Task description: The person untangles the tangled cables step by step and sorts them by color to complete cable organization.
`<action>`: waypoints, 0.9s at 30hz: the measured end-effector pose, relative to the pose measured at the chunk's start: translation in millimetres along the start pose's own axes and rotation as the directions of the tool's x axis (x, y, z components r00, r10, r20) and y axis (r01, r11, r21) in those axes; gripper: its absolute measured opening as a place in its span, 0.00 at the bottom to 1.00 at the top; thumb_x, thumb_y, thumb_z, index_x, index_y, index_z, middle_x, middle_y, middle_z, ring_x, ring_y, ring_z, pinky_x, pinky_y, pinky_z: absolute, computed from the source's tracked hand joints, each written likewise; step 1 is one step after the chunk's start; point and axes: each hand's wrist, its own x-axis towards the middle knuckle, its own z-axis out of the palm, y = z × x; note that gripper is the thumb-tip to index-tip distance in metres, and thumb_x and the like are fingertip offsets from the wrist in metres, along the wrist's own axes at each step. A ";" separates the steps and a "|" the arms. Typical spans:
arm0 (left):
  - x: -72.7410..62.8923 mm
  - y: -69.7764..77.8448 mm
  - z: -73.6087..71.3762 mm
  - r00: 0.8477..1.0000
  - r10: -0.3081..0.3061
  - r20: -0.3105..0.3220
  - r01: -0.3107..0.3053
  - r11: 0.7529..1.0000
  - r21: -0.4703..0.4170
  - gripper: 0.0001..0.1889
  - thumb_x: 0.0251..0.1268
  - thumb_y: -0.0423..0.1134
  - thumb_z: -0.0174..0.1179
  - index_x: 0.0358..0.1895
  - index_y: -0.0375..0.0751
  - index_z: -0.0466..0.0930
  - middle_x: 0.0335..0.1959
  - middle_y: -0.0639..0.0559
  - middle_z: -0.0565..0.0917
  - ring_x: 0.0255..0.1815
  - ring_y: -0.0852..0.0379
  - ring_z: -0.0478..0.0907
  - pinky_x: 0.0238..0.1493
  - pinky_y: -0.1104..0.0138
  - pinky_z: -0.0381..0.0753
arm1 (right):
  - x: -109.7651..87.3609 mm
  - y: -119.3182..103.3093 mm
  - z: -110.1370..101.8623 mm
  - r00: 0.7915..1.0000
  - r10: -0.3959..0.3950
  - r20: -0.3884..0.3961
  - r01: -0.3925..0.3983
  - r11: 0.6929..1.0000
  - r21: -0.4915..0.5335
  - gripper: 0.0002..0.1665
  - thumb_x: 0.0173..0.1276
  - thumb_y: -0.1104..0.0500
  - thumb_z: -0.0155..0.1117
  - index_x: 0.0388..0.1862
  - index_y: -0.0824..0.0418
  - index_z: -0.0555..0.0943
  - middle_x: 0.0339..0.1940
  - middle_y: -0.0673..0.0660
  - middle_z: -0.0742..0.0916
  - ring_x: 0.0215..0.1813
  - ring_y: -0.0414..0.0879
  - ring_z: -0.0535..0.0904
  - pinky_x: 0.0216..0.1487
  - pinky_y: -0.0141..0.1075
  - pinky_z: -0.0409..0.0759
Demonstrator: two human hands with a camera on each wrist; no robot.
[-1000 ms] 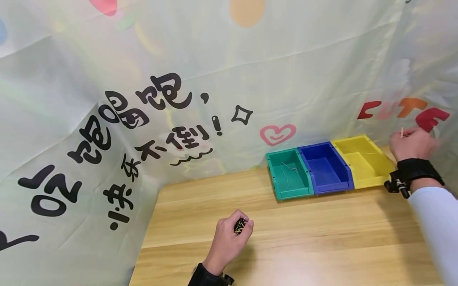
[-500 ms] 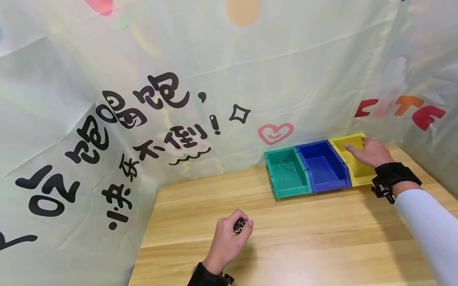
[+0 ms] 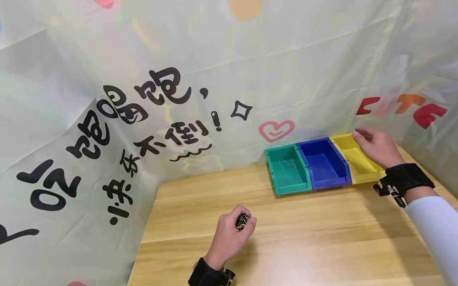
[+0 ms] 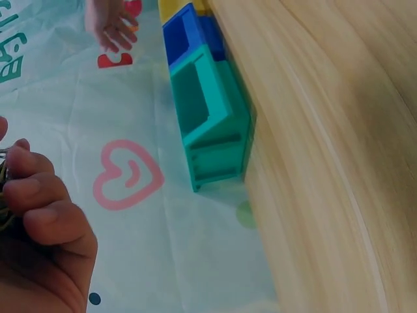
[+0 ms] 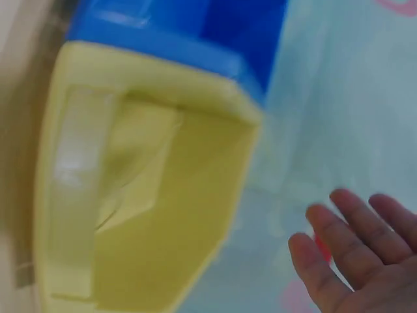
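My left hand [image 3: 227,234] grips a small bundle of thin black, yellow and pale bands [image 3: 243,221] over the middle of the table. The left wrist view shows its curled fingers [image 4: 45,202] at the left edge, with only a sliver of the bundle. My right hand [image 3: 381,149] is over the right side of a yellow bin [image 3: 368,177], partly covering it. In the right wrist view, that hand's fingers [image 5: 352,241] are extended and spread, holding nothing. A thin strand [image 5: 112,216] lies inside the yellow bin.
A blue bin [image 3: 330,183] stands in the row between the yellow bin and a green bin [image 3: 293,190]. Thin pale looped strands [image 3: 286,163] lie in the green one. Behind the wooden table [image 3: 200,198] hangs a printed cloth [image 3: 304,79], with cloth at both sides too.
My right hand has come left from beside the yellow bin to over it, then shifted slightly back right. The pale piece in its fingers is gone from them. My left hand stays nearly still.
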 end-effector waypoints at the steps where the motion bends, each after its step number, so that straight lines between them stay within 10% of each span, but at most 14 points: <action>1: 0.7 0.5 0.2 1.000 0.000 0.007 0.000 1.000 -0.008 0.04 0.76 0.46 0.59 0.41 0.53 0.78 0.28 0.63 0.80 0.22 0.66 0.73 0.24 0.70 0.73 | -2.2 -4.9 0.4 1.000 -0.012 -0.019 0.012 1.000 -0.001 0.37 0.82 0.43 0.46 0.70 0.74 0.69 0.59 0.78 0.78 0.59 0.65 0.75 0.56 0.54 0.71; 7: 4.2 3.1 0.8 1.000 0.020 0.017 -0.020 1.000 -0.014 0.07 0.74 0.48 0.60 0.46 0.51 0.77 0.32 0.61 0.81 0.26 0.66 0.76 0.28 0.69 0.77 | -20.8 -41.2 8.4 0.987 -0.116 -0.110 0.120 0.992 0.036 0.25 0.79 0.48 0.57 0.56 0.69 0.82 0.42 0.70 0.87 0.31 0.20 0.76 0.33 0.19 0.71; 14: 5.4 7.1 -1.5 0.999 0.030 -0.014 -0.030 1.000 0.005 0.13 0.72 0.50 0.63 0.50 0.50 0.73 0.34 0.60 0.79 0.32 0.64 0.74 0.36 0.67 0.74 | -51.3 -99.1 41.3 0.933 -0.356 -0.055 0.361 0.925 0.121 0.07 0.74 0.60 0.65 0.45 0.61 0.87 0.31 0.54 0.88 0.29 0.38 0.83 0.27 0.27 0.76; 23: 13.4 16.1 -2.1 0.995 0.098 -0.034 -0.099 0.995 -0.018 0.16 0.66 0.48 0.69 0.45 0.45 0.75 0.39 0.59 0.81 0.39 0.63 0.78 0.41 0.67 0.79 | -89.1 -159.0 90.1 0.765 -0.633 0.122 0.580 0.758 0.298 0.09 0.69 0.66 0.69 0.41 0.51 0.87 0.30 0.38 0.84 0.27 0.34 0.79 0.29 0.30 0.79; 27: 14.4 19.8 -2.4 0.993 0.117 -0.032 -0.118 0.993 -0.020 0.15 0.65 0.48 0.71 0.45 0.47 0.77 0.39 0.60 0.83 0.41 0.63 0.80 0.44 0.66 0.81 | -99.2 -174.9 104.1 0.723 -0.669 0.169 0.584 0.724 0.367 0.09 0.70 0.65 0.68 0.40 0.50 0.87 0.31 0.37 0.84 0.29 0.33 0.79 0.30 0.31 0.80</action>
